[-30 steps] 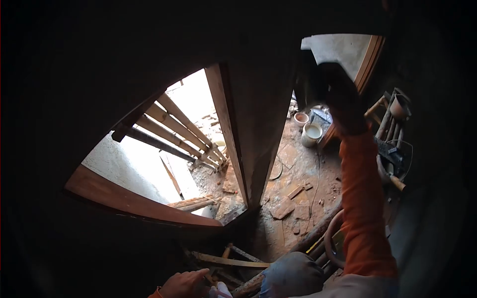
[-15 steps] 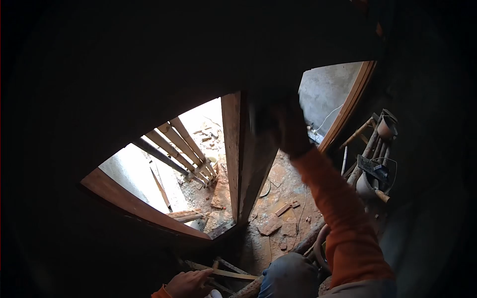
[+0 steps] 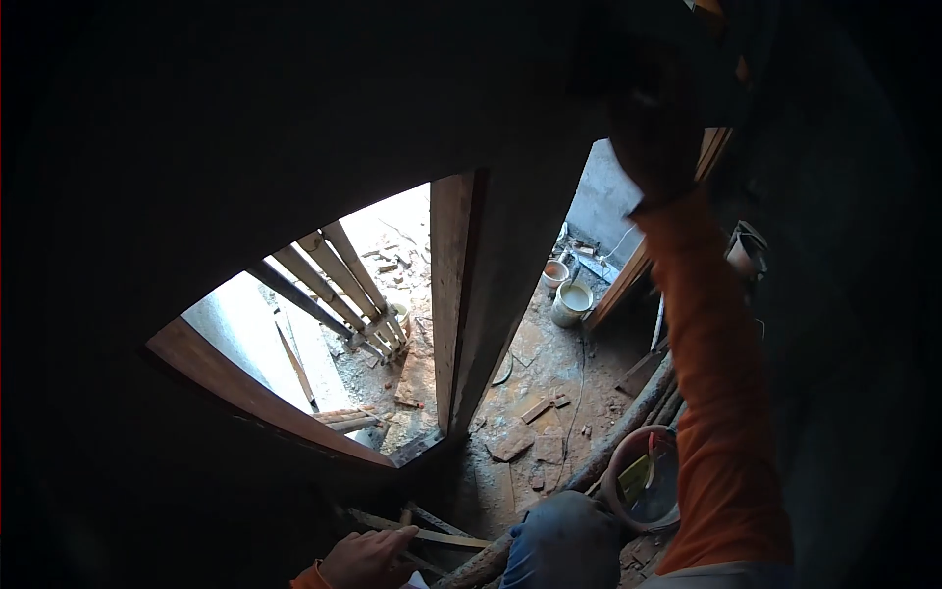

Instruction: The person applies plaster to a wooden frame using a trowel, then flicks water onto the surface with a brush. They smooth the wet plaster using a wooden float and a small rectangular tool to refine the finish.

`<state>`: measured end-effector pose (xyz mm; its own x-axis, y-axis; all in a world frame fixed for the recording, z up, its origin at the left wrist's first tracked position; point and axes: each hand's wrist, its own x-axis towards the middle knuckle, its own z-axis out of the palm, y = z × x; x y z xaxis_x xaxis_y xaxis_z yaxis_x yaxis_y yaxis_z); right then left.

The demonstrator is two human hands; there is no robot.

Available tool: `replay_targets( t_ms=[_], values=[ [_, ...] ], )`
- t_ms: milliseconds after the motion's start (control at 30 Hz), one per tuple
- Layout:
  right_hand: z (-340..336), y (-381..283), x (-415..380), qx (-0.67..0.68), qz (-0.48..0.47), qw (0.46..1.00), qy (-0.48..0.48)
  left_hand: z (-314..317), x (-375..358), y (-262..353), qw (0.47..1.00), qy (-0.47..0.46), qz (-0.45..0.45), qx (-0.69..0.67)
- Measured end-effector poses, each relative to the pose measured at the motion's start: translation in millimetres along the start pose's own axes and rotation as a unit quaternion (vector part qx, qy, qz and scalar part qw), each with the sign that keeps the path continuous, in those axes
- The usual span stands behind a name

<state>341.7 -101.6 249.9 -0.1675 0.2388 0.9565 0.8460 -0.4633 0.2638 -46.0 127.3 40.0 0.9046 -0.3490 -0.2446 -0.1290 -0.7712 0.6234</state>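
My right hand (image 3: 655,137) is raised high at the dark wall (image 3: 535,211), above the doorway gap, with the orange sleeve below it. Its fingers look curled in deep shadow. A dark shape (image 3: 599,64) lies by them, too dim to name. Low at the bottom, my left hand (image 3: 368,560) has its fingers loosely stretched out, near a thin wooden strip (image 3: 446,536). My knee (image 3: 564,540) shows between the arms. Beside it stands a round bucket (image 3: 613,481) with a yellow-green thing and a red-tipped thing inside.
A wooden post (image 3: 448,294) separates a bright opening from the doorway. Bamboo poles (image 3: 339,265) lean beyond the opening. On the floor past the doorway stands a white bucket (image 3: 571,306), with broken tile pieces (image 3: 512,447) nearer. A thick pole (image 3: 628,432) runs by my knee.
My right hand has moved up and to the right along the wall. The view has shifted, so the buckets beyond the doorway and the one beside my knee now show. My left hand barely moved.
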Motion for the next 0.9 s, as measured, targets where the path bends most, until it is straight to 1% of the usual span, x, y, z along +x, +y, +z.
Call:
replay_targets(
  t_ms=[33, 67, 100, 133, 167, 233, 267, 300, 333, 367, 400, 433, 467, 500, 533, 600, 667, 733, 800, 833, 900],
  values=[
    [8, -9, -18, -0.057, -0.023, 0.996, 0.062, 4, -1, -1, 1.000, 0.004, 0.001, -0.001],
    [16, -15, -36, -0.047, 0.025, 0.997, 0.059, 12, -4, -3, 0.997, 0.070, 0.042, 0.002],
    [28, -21, -52, -0.073, 0.038, 0.994, 0.076, 18, -7, -5, 0.988, 0.133, 0.083, 0.007],
    [32, -30, -62, -0.086, 0.039, 0.995, 0.035, 22, -9, -8, 0.988, 0.132, 0.081, 0.007],
    [49, -31, -79, -0.047, 0.068, 0.996, 0.034, 25, -11, -13, 0.987, 0.138, 0.081, 0.009],
    [58, -69, -102, -0.059, 0.076, 0.995, 0.001, 19, -12, -15, 0.986, 0.144, 0.081, 0.009],
    [65, -89, -126, 0.025, 0.096, 0.994, -0.054, 7, -8, -11, 0.998, 0.053, 0.024, 0.007],
    [68, -112, -147, 0.105, 0.115, 0.982, -0.107, 0, -5, -9, 0.999, -0.038, -0.029, 0.006],
    [58, -145, -156, -0.005, 0.008, 0.943, -0.333, 1, -2, -8, 0.999, -0.041, -0.025, 0.007],
    [50, -167, -179, 0.054, -0.047, 0.956, -0.283, 2, 1, -7, 0.999, -0.043, -0.029, -0.005],
    [38, -175, -194, 0.120, -0.029, 0.963, -0.239, 1, 3, -8, 0.998, -0.042, -0.033, -0.015],
    [32, -163, -187, 0.183, 0.113, 0.956, -0.200, 3, 2, -10, 0.999, -0.032, -0.031, -0.009],
    [16, -152, -181, 0.244, 0.260, 0.920, -0.163, 13, -6, -8, 0.999, 0.038, 0.009, -0.024],
    [4, -132, -162, 0.152, 0.219, 0.951, -0.160, 18, -11, -8, 0.992, 0.107, 0.049, -0.037],
    [-4, -105, -136, 0.056, 0.173, 0.971, -0.155, 18, -11, -9, 0.992, 0.108, 0.051, -0.035],
    [-10, -61, -101, 0.027, 0.186, 0.978, -0.092, 18, -13, -11, 0.993, 0.111, 0.031, -0.020],
    [-16, -26, -62, -0.028, 0.090, 0.992, -0.084, 21, -10, -15, 0.992, 0.115, 0.044, -0.009],
    [-20, -11, -27, -0.018, 0.067, 0.992, -0.107, 22, -8, -17, 0.992, 0.118, 0.053, 0.001],
    [-11, 11, 1, -0.035, -0.029, 0.997, -0.061, 23, -5, -17, 0.988, 0.125, 0.085, 0.002],
    [-10, 16, 12, -0.035, -0.024, 0.997, -0.063, 25, -4, -17, 0.989, 0.120, 0.083, 0.002],
    [-8, 17, 24, 0.022, -0.020, 0.997, -0.071, 26, -3, -18, 0.990, 0.106, 0.083, 0.032]
  ],
)
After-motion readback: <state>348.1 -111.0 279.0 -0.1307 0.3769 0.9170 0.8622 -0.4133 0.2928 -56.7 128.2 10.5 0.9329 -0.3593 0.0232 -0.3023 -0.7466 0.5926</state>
